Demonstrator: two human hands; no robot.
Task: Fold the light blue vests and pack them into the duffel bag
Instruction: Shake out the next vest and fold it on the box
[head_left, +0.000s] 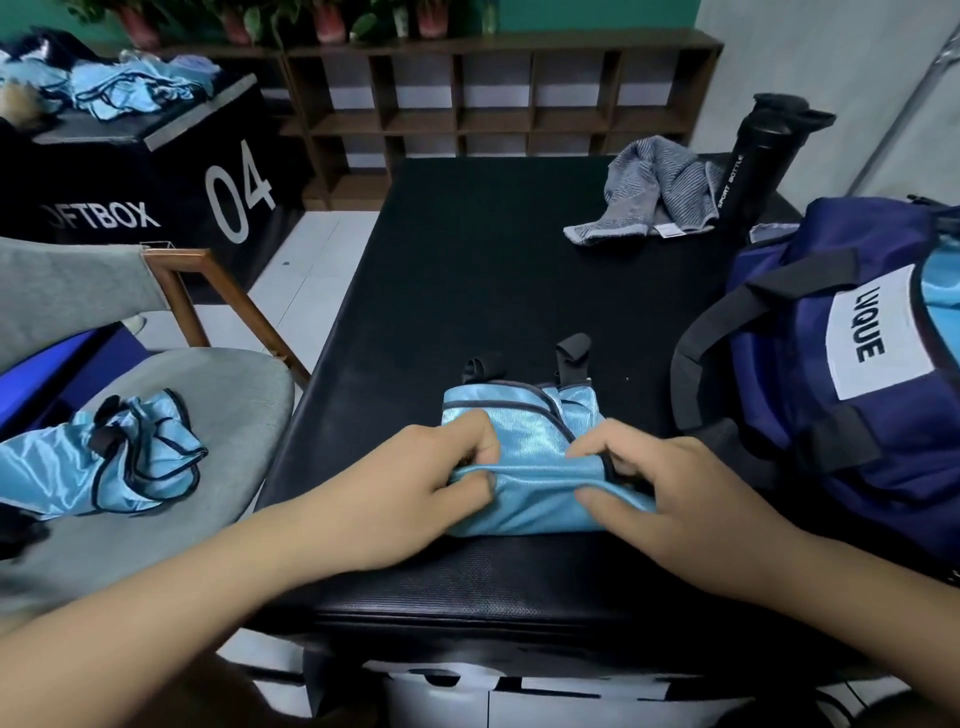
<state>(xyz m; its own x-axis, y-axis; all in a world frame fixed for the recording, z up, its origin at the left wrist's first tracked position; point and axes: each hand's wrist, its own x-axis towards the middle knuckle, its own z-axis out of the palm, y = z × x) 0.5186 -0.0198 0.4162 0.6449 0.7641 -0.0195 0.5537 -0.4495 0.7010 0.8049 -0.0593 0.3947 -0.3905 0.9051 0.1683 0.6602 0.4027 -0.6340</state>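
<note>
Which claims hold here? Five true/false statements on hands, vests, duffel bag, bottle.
1. The left hand and right hand both grip the folded vest on the black table. True.
2. The duffel bag sits left of that vest. False: it sits to its right.
3. A crumpled vest lies on the grey chair. True.
4. The black bottle lies on its side. False: it stands upright beside the grey towel.
5. The soft box marked 04 has nothing on top. False: a vest pile lies on it.

Light blue vest with dark trim, navy duffel bag, black bottle, grey-striped towel
</note>
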